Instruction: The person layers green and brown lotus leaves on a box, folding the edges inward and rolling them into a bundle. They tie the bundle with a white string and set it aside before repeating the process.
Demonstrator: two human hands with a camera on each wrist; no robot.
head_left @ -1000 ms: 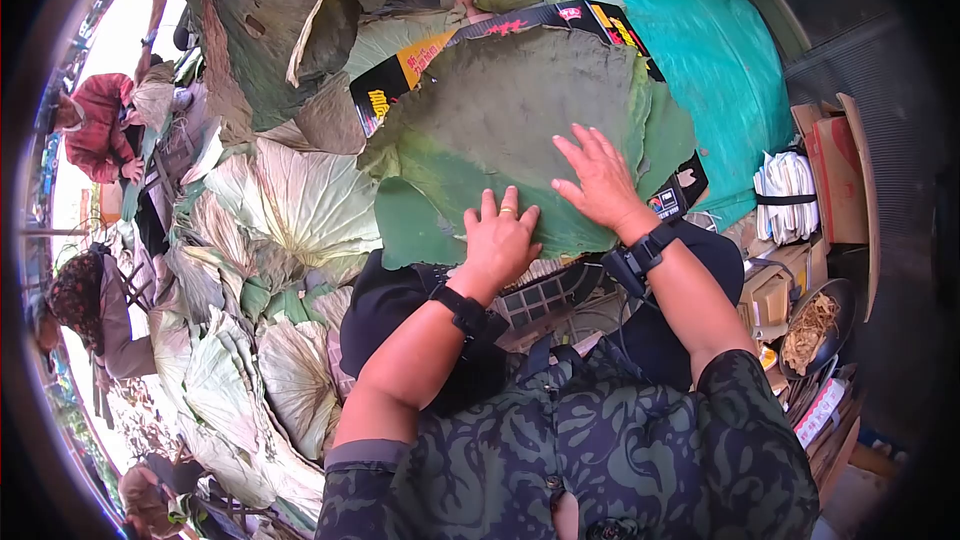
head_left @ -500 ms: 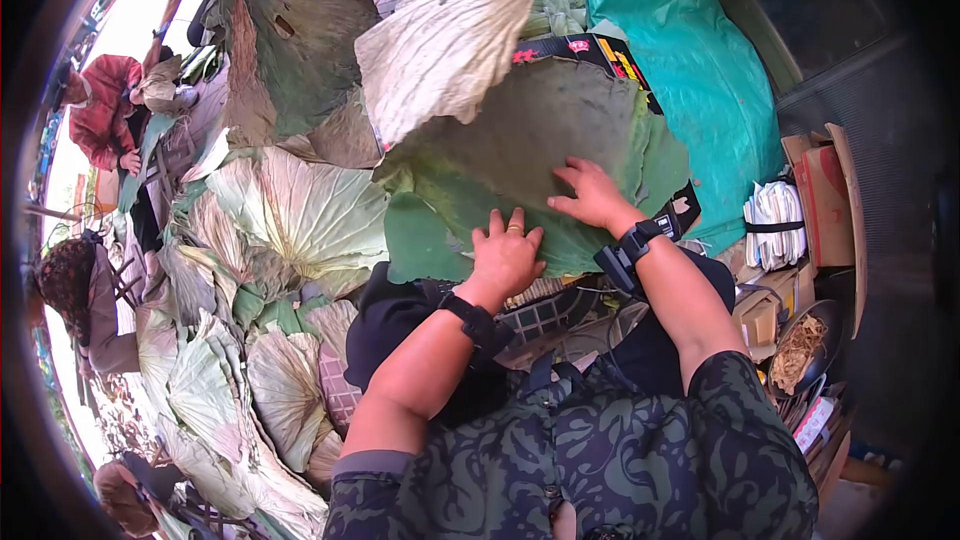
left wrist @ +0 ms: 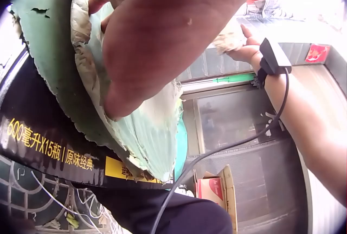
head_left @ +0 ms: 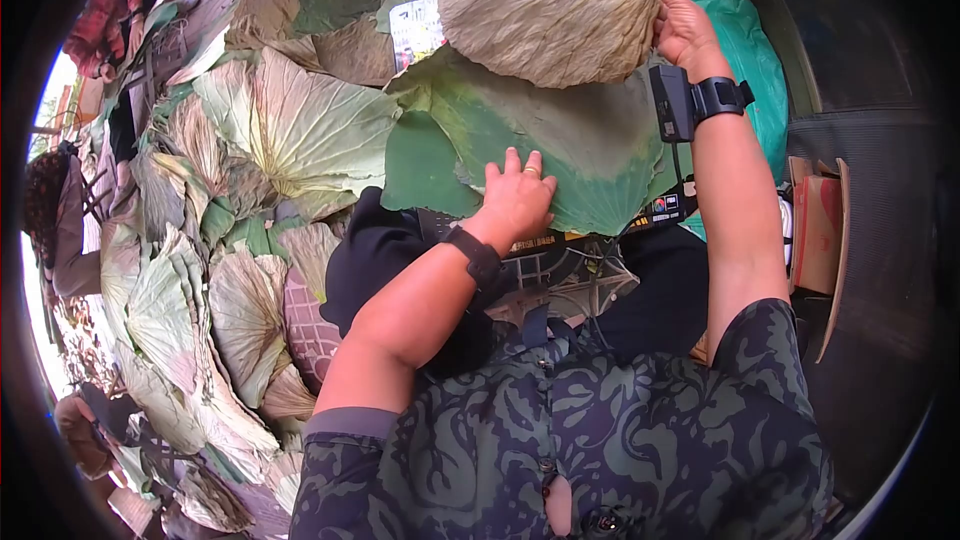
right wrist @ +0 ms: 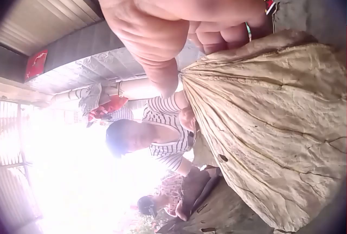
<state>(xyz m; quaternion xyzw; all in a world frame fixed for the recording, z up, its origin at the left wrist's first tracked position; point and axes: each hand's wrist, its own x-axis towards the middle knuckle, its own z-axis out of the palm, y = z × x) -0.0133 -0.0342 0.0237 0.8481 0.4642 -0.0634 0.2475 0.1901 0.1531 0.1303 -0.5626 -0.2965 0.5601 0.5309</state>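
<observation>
A dried tan lotus leaf hangs over the far part of a pile of leaves, its right edge pinched in my right hand. Thumb and fingers meet at the leaf's gathered edge in the right wrist view, where its veins fan out from the grip. My left hand rests with spread fingers on the near side of a large green lotus leaf. A darker green leaf shows beneath it at the left. Black printed cardboard lies under these leaves, above my lap.
Dried lotus leaves spread over the ground at my left, with more stacked leaves nearer. A green sheet and a cardboard box are at the right. Other people are across from me and along the left.
My right hand has left the green leaf, reached forward and now grips the tan leaf, which another person was holding out. My left hand stays on the green leaf. The view has shifted.
</observation>
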